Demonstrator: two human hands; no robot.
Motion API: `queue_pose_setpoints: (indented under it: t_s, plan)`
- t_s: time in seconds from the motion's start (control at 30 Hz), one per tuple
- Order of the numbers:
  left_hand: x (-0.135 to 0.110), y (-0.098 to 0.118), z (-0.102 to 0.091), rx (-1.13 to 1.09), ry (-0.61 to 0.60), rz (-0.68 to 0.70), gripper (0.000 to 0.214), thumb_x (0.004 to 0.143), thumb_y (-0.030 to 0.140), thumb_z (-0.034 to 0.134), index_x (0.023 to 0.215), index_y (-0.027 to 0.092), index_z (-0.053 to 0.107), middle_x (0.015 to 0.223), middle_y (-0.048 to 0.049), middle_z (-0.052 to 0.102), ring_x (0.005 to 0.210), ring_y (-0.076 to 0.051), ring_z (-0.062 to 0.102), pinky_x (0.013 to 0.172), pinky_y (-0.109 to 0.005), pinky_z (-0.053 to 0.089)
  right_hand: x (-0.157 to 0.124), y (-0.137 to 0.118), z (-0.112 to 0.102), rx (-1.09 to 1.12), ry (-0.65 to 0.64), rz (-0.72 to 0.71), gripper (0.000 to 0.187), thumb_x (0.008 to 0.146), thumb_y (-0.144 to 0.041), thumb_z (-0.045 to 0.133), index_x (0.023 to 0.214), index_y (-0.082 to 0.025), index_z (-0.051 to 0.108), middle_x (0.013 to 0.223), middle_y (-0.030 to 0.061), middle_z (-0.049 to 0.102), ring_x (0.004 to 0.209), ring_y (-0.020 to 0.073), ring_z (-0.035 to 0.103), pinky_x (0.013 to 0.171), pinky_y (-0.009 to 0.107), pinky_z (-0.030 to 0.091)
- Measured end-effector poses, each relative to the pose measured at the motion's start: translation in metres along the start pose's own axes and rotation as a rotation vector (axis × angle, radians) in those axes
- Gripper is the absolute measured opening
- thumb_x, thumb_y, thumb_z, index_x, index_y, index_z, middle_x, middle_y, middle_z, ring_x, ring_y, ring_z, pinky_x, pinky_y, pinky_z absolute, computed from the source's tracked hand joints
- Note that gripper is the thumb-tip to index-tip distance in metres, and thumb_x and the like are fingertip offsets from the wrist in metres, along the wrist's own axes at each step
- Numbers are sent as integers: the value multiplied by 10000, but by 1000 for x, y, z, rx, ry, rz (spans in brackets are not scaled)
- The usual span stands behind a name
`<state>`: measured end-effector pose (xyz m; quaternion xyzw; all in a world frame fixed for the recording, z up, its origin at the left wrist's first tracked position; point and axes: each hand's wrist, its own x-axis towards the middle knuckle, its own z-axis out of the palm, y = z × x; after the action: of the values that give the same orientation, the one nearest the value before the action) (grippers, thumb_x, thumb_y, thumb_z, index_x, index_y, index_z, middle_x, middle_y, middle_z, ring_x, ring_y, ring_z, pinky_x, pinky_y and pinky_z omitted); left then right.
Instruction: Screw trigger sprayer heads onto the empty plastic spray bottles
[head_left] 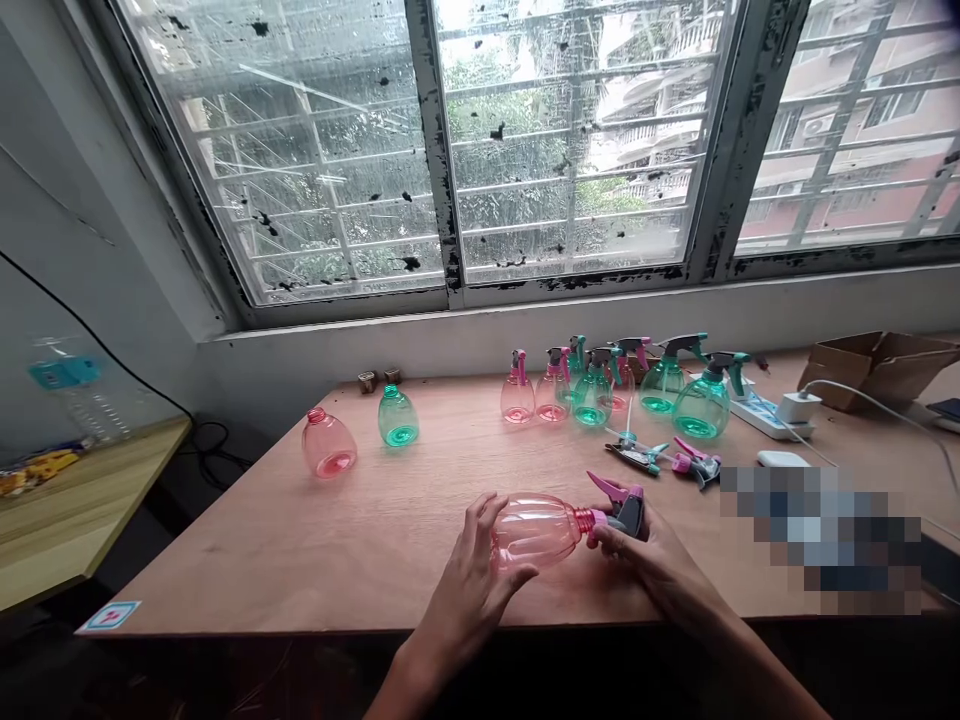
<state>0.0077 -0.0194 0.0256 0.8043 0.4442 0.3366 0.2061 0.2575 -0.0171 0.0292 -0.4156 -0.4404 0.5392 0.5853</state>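
Observation:
A clear pink spray bottle point(540, 530) lies on its side in the air just over the table's front part, its neck pointing right. Around its base end, my left hand point(476, 565) is closed, fingers over the top and thumb below. My right hand point(637, 550) grips the pink and grey spray head point(626, 508) at the bottle's neck, its trigger facing up. Whether the collar is fully seated I cannot tell. Behind my right hand lie two loose spray heads, one teal and black point(636, 456), one pink and grey point(696, 463).
Capless pink point(328, 445) and green point(397, 416) bottles stand at the left. Several spray bottles with heads, among them a large green one point(701, 408), stand at the back right. Beyond are a power strip point(769, 412) with cables and a cardboard box point(874, 372). A blurred patch covers the right side.

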Motion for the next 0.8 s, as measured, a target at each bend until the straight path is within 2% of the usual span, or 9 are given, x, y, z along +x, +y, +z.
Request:
queue_pose_setpoints:
  t_s: [0.1,0.23,0.4,0.53,0.6,0.67,0.73,0.8]
  plan:
    - [-1,3,-2,-9,-25,-20,659,951,435,571,1492,359,202,1539,-104,292,1457,-306,310,1179,-550,330,3,8,-7,26,5,32,495,637,-407,903,1018,-176,688,763,6,681,639,169,602,567,265,466]
    - [-3,0,0,-19,-19,-27,759,925,422,624,1508,329,147,1542,-122,290,1449,-314,326,1177,-554,333,3,14,-15,18,-24,71,528,655,-427,886,1076,-173,695,799,28,711,716,208,631,655,310,484]
    - [-2,-5,2,-70,37,-11,811,872,341,712,1495,310,193,1529,-132,329,1443,-333,343,1183,-579,314,1,8,-15,-147,-52,44,421,699,-435,850,1012,-177,736,935,55,753,899,264,656,814,348,478]
    - [-1,-8,3,-101,37,-3,808,822,269,765,1435,314,241,1544,-142,339,1462,-329,322,1183,-585,303,-1,0,-10,-220,-103,18,381,687,-402,857,990,-197,750,923,58,767,927,292,667,829,371,492]
    - [-1,-9,4,-110,31,-6,794,815,221,766,1415,320,255,1559,-145,328,1469,-325,313,1181,-585,300,-1,-2,-7,-240,-139,9,354,686,-397,860,959,-196,759,885,56,766,886,279,673,785,350,503]
    - [-2,-8,4,-118,36,-8,798,806,221,776,1411,323,266,1537,-142,372,1446,-324,359,1174,-575,315,-1,-1,-4,-241,-137,14,349,706,-430,844,943,-190,755,733,28,730,705,224,654,636,304,491]
    - [-2,-7,3,-134,23,-31,820,802,302,788,1431,321,263,1499,-136,426,1397,-326,434,1155,-557,352,-1,2,-3,-224,-128,28,368,742,-479,808,945,-181,737,575,-17,644,527,163,569,500,264,420]
    - [-2,-6,0,-186,2,-82,768,865,418,706,1468,301,245,1496,-143,437,1367,-320,472,1147,-548,363,-2,6,-2,-209,-144,37,370,769,-519,773,883,-173,709,540,-29,610,458,134,522,446,247,373]
